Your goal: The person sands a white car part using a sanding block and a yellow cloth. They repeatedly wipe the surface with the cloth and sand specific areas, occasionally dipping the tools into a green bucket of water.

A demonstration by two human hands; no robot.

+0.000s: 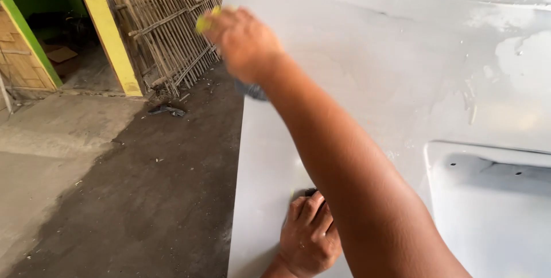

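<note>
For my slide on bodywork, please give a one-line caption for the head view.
Right hand holds a yellow pad against a grey primed car panel; left hand presses flat lower down.

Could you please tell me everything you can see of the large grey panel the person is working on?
The grey panel looks like a primed vehicle body part, matte, with paler patches at upper right and a recessed pocket at lower right. It fills the right of the view beside the dark floor. The right hand holds something yellow at its left edge; the left hand presses a dark piece on it.
</note>
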